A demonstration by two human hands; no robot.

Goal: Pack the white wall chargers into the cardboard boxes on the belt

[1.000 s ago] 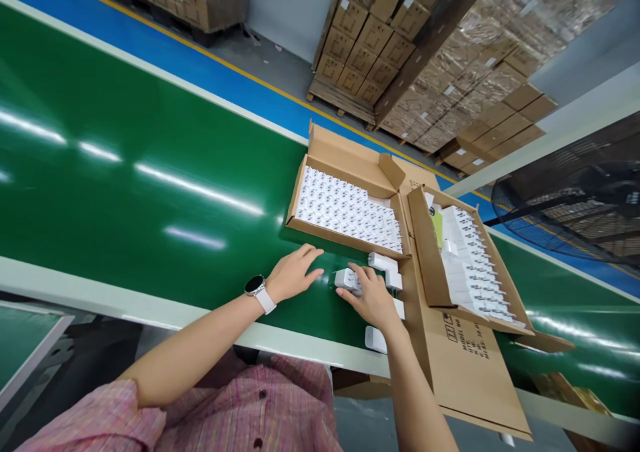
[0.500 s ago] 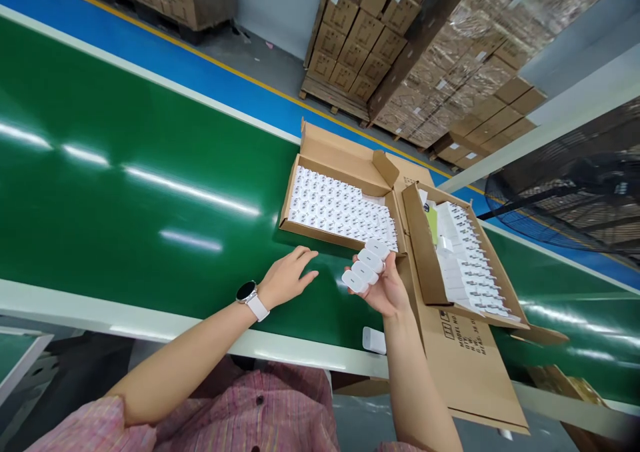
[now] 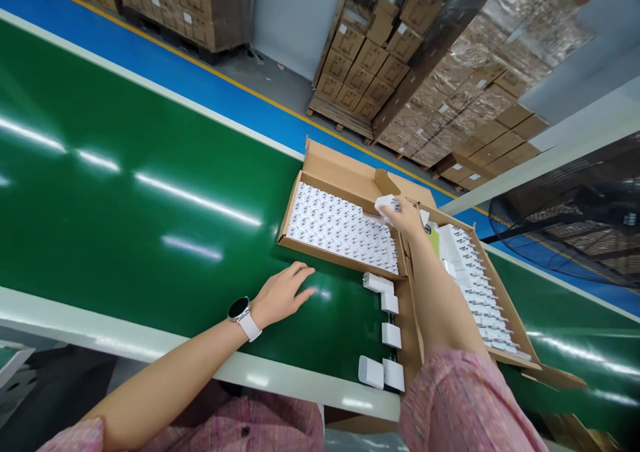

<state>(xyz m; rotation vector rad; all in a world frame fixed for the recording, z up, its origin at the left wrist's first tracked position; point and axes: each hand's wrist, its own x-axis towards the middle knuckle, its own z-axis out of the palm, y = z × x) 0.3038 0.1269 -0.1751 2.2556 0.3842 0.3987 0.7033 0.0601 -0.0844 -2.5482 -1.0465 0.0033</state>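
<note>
My right hand [image 3: 405, 217] reaches over the far right corner of the flat cardboard box [image 3: 320, 160], closed on a stack of small white chargers [image 3: 387, 204]. That box holds tight rows of white chargers [image 3: 340, 227]. My left hand [image 3: 281, 293], a watch on its wrist, rests on the green belt [image 3: 125, 192] with fingers spread, just in front of the box. Several loose white chargers [image 3: 385, 335] lie on the belt by my right forearm.
A second open cardboard box [image 3: 507, 319] with white chargers stands on a flattened carton to the right. Pallets of stacked cartons [image 3: 380, 52] stand beyond the blue floor strip. A black fan [image 3: 575, 219] is at the far right. The belt's pale near edge [image 3: 150, 345] runs below my arms.
My right hand lifted the stack of chargers from near the belt's front and carried it away from me to the far corner of the left box. My left hand stayed on the belt.
</note>
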